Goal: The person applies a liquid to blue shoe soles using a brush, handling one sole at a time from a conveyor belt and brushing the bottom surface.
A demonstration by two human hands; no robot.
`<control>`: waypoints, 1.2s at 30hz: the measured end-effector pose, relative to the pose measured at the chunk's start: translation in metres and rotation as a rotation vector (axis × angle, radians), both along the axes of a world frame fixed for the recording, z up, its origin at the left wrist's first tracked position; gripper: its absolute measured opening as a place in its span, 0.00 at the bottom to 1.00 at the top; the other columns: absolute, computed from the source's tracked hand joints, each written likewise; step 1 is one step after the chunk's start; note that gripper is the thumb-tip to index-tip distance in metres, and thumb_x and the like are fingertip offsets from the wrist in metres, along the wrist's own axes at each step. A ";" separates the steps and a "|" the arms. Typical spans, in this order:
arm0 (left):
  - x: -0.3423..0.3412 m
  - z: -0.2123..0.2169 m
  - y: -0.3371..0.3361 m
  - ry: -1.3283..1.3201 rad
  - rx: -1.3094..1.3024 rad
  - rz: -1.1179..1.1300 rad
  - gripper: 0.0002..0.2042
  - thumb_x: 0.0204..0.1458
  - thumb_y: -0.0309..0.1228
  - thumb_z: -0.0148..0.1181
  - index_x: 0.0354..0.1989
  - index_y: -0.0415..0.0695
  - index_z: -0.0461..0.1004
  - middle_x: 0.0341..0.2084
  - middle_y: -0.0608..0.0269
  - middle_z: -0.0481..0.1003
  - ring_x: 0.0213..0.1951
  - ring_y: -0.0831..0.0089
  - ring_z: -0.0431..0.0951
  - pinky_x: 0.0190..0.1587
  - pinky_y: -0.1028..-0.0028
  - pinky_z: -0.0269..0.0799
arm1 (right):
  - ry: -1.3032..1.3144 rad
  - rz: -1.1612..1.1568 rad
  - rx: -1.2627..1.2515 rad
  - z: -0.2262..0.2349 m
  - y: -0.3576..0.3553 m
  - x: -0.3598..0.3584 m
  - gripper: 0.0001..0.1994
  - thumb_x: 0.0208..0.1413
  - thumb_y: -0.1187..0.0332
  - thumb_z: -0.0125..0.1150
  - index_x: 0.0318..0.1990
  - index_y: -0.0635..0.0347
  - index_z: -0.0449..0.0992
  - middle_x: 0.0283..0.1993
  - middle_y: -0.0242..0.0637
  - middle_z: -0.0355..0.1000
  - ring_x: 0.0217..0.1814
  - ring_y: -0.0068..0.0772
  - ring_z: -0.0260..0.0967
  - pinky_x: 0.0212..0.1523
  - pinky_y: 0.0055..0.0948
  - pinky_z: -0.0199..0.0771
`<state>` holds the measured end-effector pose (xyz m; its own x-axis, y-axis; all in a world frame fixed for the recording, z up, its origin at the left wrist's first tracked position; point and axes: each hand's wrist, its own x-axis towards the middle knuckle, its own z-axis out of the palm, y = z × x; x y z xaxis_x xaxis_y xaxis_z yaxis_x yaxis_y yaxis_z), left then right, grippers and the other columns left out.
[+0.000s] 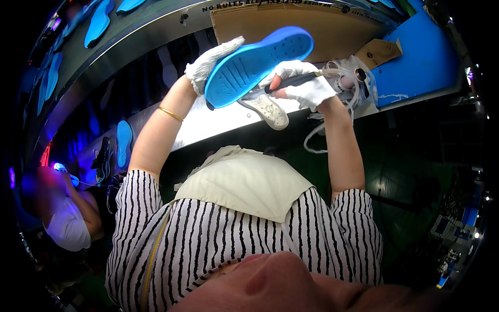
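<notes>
My left hand [210,62], in a white knit glove, grips a bright blue shoe sole [249,70] by its left side. The sole is tilted up, with its grooved and dimpled face showing. My right hand [306,86] wears a white glove with the thumb and a fingertip bare. It is closed around a dark, slim pen-like tool [293,81], whose black tip points left, close to the sole's lower edge; whether it touches cannot be made out. Beneath the sole, a cream shoe piece with holes [271,112] lies on the white worktop [208,122].
Behind stands an open cardboard box [332,31], near a brown paper piece [378,53] and a blue board [416,57]. A clear plastic bag [364,78] and a pale cord sit by my right wrist. Blue soles [99,22] line the rack; another person [70,218] works at left.
</notes>
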<state>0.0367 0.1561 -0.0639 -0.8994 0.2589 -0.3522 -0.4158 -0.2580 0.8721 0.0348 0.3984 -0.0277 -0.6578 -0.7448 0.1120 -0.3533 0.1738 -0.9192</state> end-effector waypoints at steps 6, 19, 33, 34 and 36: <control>0.002 -0.018 0.012 0.151 0.772 -0.141 0.39 0.54 0.60 0.37 0.64 0.39 0.52 0.57 0.37 0.60 0.55 0.46 0.66 0.57 0.53 0.64 | 0.050 -0.180 -0.366 -0.036 -0.037 0.041 0.07 0.42 0.80 0.66 0.31 0.63 0.77 0.32 0.35 0.76 0.33 0.23 0.73 0.37 0.22 0.73; 0.013 -0.031 0.021 0.191 0.818 0.024 0.36 0.56 0.57 0.35 0.61 0.38 0.56 0.52 0.38 0.66 0.50 0.48 0.71 0.54 0.55 0.68 | 0.462 -0.293 -0.385 -0.031 -0.060 0.042 0.09 0.40 0.81 0.67 0.31 0.63 0.77 0.31 0.39 0.76 0.34 0.27 0.74 0.36 0.23 0.74; 0.015 -0.038 0.026 0.181 0.885 0.037 0.32 0.56 0.54 0.38 0.59 0.38 0.59 0.50 0.43 0.68 0.49 0.52 0.73 0.53 0.57 0.69 | 0.416 -0.308 -0.509 -0.021 -0.068 0.031 0.08 0.38 0.78 0.69 0.29 0.62 0.78 0.27 0.37 0.75 0.29 0.28 0.74 0.32 0.26 0.73; 0.015 -0.037 0.023 0.135 0.912 0.068 0.32 0.57 0.54 0.38 0.59 0.37 0.59 0.50 0.43 0.68 0.48 0.52 0.73 0.52 0.56 0.70 | 0.312 -0.370 -0.492 -0.020 -0.061 0.022 0.07 0.39 0.78 0.68 0.29 0.62 0.78 0.27 0.37 0.75 0.28 0.26 0.74 0.31 0.24 0.73; 0.018 -0.033 0.022 0.117 0.883 0.092 0.33 0.57 0.55 0.37 0.59 0.37 0.59 0.50 0.43 0.69 0.47 0.52 0.74 0.51 0.55 0.71 | 0.448 -0.529 -0.476 -0.009 -0.049 0.001 0.05 0.44 0.79 0.65 0.31 0.62 0.79 0.28 0.36 0.76 0.28 0.22 0.73 0.28 0.19 0.73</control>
<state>0.0548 0.1778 -0.0967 -0.9476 0.3173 0.0368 -0.2812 -0.8833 0.3752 0.0353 0.3491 -0.0366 -0.7255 -0.1582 0.6698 -0.6832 0.0480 -0.7286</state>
